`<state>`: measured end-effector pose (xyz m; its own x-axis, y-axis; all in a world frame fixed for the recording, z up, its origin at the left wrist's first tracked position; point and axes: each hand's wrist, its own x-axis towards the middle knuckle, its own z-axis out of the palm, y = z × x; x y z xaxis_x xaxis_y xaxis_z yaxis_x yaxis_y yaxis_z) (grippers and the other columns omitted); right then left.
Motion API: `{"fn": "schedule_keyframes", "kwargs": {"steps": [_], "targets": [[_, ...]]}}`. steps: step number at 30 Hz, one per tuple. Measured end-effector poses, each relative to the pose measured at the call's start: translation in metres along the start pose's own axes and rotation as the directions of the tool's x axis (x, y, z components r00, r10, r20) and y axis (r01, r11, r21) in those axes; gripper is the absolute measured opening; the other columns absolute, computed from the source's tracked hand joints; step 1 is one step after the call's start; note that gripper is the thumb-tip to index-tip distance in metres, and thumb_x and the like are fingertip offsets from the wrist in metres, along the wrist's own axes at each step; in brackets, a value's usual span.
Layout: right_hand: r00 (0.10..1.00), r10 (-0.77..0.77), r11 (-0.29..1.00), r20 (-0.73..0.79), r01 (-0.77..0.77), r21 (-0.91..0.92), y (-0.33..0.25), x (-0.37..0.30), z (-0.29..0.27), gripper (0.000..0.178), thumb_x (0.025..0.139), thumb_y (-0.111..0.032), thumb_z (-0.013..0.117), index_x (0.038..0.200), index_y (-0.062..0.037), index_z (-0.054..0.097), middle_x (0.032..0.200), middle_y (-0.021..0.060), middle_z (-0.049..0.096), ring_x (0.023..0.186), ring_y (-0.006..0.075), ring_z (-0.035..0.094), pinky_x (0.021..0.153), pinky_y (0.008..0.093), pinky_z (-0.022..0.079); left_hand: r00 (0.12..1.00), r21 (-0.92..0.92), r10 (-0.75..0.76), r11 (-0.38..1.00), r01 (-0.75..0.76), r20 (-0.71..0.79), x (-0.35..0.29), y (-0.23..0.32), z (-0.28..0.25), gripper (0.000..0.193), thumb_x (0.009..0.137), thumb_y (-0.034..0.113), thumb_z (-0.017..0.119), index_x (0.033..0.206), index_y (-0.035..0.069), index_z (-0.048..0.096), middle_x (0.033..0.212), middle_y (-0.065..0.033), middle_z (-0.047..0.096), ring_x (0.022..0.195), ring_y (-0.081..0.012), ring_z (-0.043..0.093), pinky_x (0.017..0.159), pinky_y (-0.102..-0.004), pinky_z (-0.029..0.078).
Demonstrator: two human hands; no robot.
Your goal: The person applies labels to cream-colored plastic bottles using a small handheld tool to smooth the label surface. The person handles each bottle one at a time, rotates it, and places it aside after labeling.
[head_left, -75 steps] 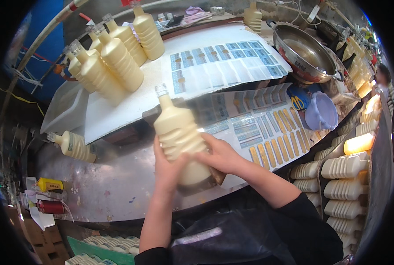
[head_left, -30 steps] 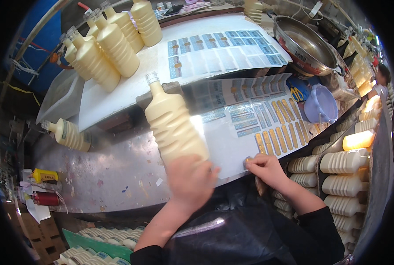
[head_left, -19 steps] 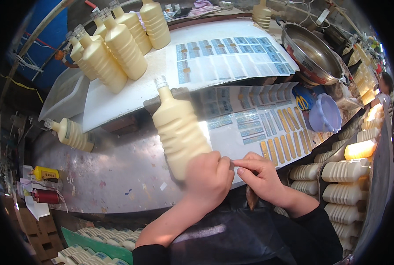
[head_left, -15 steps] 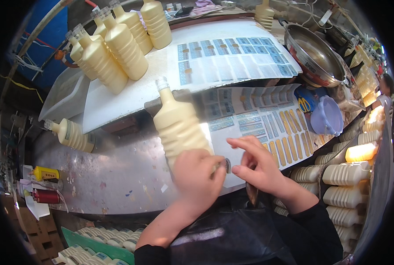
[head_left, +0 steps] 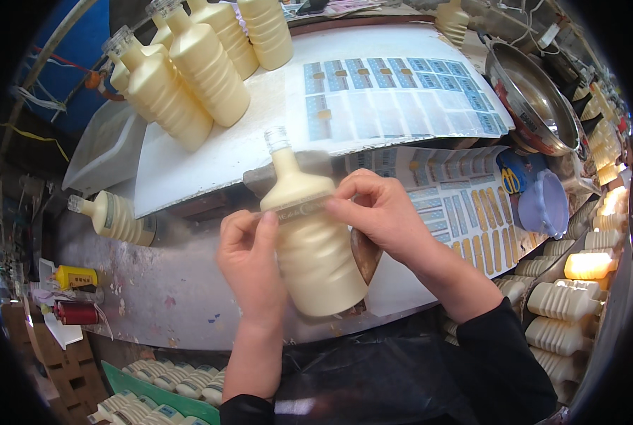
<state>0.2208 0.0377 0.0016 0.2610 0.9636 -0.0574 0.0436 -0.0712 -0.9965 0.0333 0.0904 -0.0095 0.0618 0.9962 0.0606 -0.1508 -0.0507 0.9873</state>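
A cream ribbed bottle [head_left: 316, 265] with a clear threaded neck lies in front of me, its neck pointing away. Across its shoulder runs a narrow, translucent, printed label strip [head_left: 297, 210]. My left hand [head_left: 251, 255] pinches the strip's left end between thumb and forefinger. At the other end, my right hand [head_left: 384, 216] pinches the strip against the bottle. Below my right palm shows a brown, flat, wooden-looking piece [head_left: 364, 256], partly hidden by the hand; it seems tucked in the other fingers. A grey block [head_left: 260, 177] lies under the bottle's neck.
Several cream bottles [head_left: 206, 71] stand on the white board [head_left: 274, 106] at the back left. Label sheets [head_left: 373, 113] lie on the board and below it. A metal pan [head_left: 533, 92] and lilac bucket [head_left: 543, 205] stand right. One bottle [head_left: 121, 218] lies left, near thread spools [head_left: 75, 312].
My hands have moved up from the bottle's lower end to its shoulder and spread apart. The label strip now stretches between them across the bottle. The view has shifted slightly.
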Motion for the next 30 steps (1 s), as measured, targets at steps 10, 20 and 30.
{"fn": "schedule_keyframes", "kwargs": {"steps": [10,20,30], "targets": [[0.995,-0.007,1.000,-0.104,0.006,-0.006,0.013,0.007,0.009,0.011,0.090,-0.006,0.072,0.084,0.0014,0.066,0.100,0.0007,0.055,0.085,0.0056,0.055,0.076,0.0218,0.045,1.000,0.009,-0.016,1.000,0.015,0.026,0.008,-0.017,0.001,0.010,0.094,0.002,0.069,0.101,-0.001,0.062,0.110,-0.0050,0.054,0.098,-0.0116,0.054,0.090,-0.0269,0.046],[0.986,-0.043,0.999,-0.158,0.041,-0.015,0.015,0.009,0.013,0.014,0.085,-0.011,0.074,0.083,0.0003,0.066,0.093,0.0070,0.060,0.082,0.0159,0.060,0.074,0.0286,0.048,0.979,0.022,-0.179,0.984,0.178,0.100,0.007,-0.002,0.017,0.042,0.097,0.013,0.070,0.133,0.000,0.053,0.124,-0.0113,0.054,0.112,-0.0196,0.060,0.093,-0.0313,0.052],[0.986,-0.033,0.999,-0.165,0.037,0.018,0.016,0.009,0.014,0.016,0.082,-0.012,0.075,0.079,-0.0012,0.064,0.089,0.0082,0.060,0.077,0.0191,0.060,0.072,0.0316,0.049,0.984,-0.015,-0.156,0.987,0.158,0.090,0.007,-0.002,0.021,0.045,0.094,0.010,0.075,0.131,-0.001,0.053,0.124,-0.0119,0.054,0.108,-0.0191,0.062,0.090,-0.0317,0.055]]}}
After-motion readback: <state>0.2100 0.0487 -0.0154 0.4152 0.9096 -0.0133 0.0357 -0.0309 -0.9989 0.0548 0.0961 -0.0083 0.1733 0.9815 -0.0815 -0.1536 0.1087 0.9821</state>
